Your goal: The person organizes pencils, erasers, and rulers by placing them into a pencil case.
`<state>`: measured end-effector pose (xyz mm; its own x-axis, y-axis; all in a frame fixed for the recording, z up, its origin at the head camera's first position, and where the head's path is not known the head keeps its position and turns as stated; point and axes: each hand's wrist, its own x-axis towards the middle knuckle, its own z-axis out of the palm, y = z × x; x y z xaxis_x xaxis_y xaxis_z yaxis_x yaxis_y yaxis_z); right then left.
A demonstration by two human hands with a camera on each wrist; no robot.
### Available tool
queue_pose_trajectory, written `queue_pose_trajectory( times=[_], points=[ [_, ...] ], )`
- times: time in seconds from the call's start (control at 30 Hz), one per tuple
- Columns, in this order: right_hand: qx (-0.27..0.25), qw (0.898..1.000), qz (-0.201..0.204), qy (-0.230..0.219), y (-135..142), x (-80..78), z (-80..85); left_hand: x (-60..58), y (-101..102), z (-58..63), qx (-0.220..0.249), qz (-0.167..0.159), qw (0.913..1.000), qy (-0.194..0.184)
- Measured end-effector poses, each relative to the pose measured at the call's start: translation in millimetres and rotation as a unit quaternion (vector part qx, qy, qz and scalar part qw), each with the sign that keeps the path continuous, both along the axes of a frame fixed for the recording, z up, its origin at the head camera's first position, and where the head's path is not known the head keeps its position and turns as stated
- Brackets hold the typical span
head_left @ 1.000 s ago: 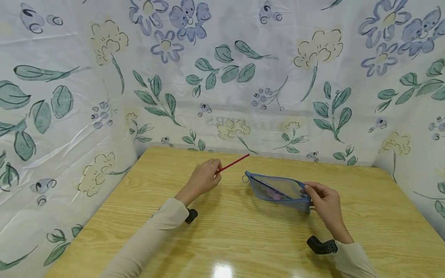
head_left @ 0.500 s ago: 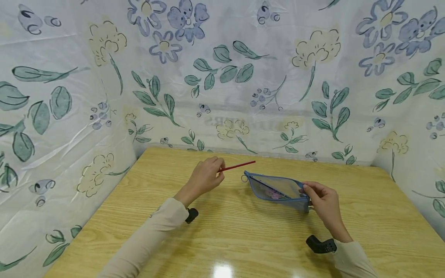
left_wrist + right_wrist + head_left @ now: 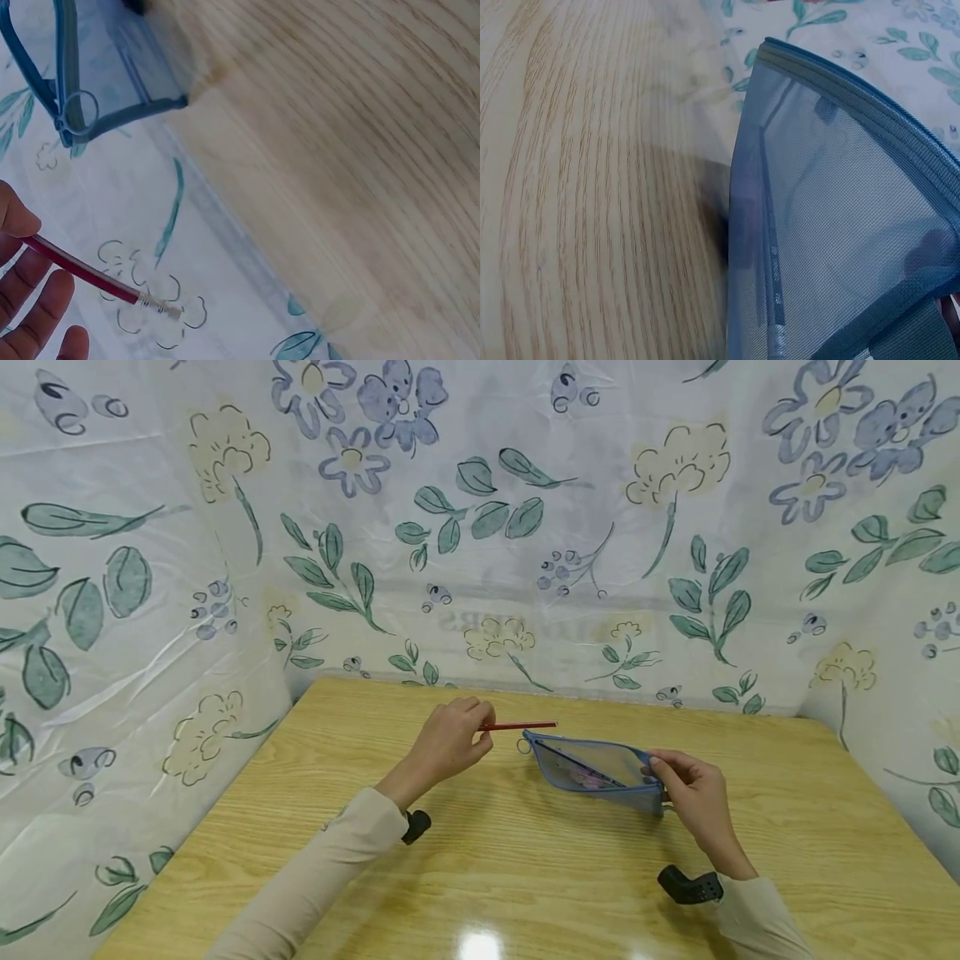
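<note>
My left hand [image 3: 450, 739] pinches one end of a red pencil [image 3: 521, 725] between thumb and fingers. The pencil lies nearly level in the air, its free end pointing right, close above the near corner of a blue mesh zip pouch [image 3: 641, 800]. In the left wrist view a metal band and eraser [image 3: 159, 303] show on that free end. My right hand [image 3: 693, 789] grips the pouch's right end, thumb on the rim, and the pouch's mouth gapes. Through the mesh, a dark pen [image 3: 771, 247] lies lengthwise, with something pink [image 3: 588, 777] beside it.
A wood-grain table [image 3: 480, 860] spreads under both hands. Behind it and at both sides hangs a white cloth [image 3: 480, 593] printed with flowers and leaves. A metal ring [image 3: 524, 746] hangs at the pouch's left corner. Black wrist cameras [image 3: 688, 887] sit below each hand.
The pencil has swung from slanting upward to nearly level, its free end moving down and right over the pouch's left corner. My left hand has shifted slightly right; the right hand and pouch barely move.
</note>
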<state>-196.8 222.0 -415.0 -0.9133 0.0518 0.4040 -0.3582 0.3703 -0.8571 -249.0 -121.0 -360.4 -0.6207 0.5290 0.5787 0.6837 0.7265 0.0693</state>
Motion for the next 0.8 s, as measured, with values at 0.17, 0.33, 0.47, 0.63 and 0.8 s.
queue_pose_trajectory(
  times=[0.17,0.33,0.47,0.63,0.8],
  points=[
    [0.003,1.000,0.002,-0.003,-2,-0.1,0.5,3.1,5,3.7,0.008,-0.027,0.9995,0.017],
    [0.002,1.000,0.008,0.002,-11,6.6,13.8,7.4,10,8.7,0.011,-0.047,0.9985,0.026],
    [0.011,1.000,0.007,0.009,-21,14.5,28.6,10.1,14,11.7,0.013,-0.072,0.9969,0.030],
    [0.008,1.000,0.013,0.003,-27,16.1,32.8,10.8,18,12.2,0.020,-0.088,0.9954,0.034],
    [-0.003,1.000,0.021,-0.010,-28,15.6,31.7,11.5,22,11.3,0.027,-0.098,0.9940,0.040]
  ],
)
